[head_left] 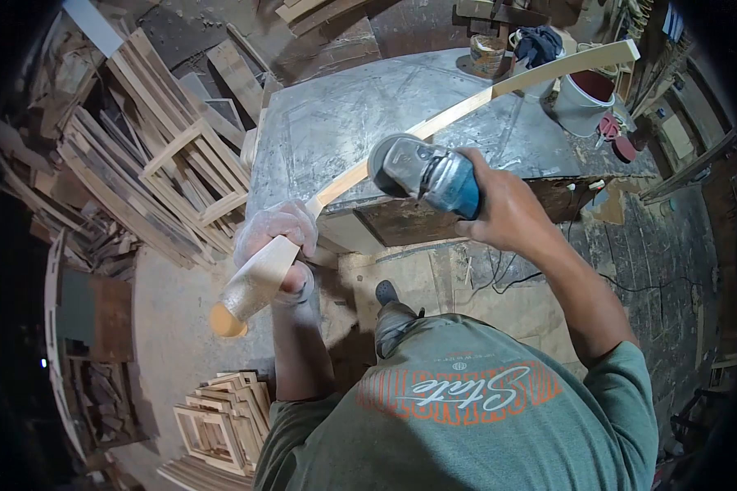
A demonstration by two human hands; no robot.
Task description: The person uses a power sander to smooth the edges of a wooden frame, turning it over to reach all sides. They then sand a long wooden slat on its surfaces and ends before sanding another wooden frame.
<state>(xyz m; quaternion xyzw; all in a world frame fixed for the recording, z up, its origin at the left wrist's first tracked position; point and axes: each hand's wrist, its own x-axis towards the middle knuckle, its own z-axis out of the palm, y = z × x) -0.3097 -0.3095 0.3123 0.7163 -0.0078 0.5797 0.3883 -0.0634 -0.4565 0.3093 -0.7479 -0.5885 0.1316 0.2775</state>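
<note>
My left hand [277, 229], in a whitish, dusty glove, is wrapped round a long, narrow wooden strip [458, 109] near its close end. That end sticks out past my wrist and has an orange-yellow tip. From there the strip slants up across the table to the far right. My right hand [506, 204] is bare and grips the blue body of an angle grinder [426, 176]. The grinder's round disc lies over the strip's middle part, right at its edge. Both hands are closed.
A grey-topped worktable [319, 123] stands ahead. At its right are a white bucket [585, 102], a tin [487, 56] and dark cloth [539, 47]. Timber [127, 176] is piled left, with wooden frames [221, 421] stacked lower left. A black cable [630, 288] crosses the floor.
</note>
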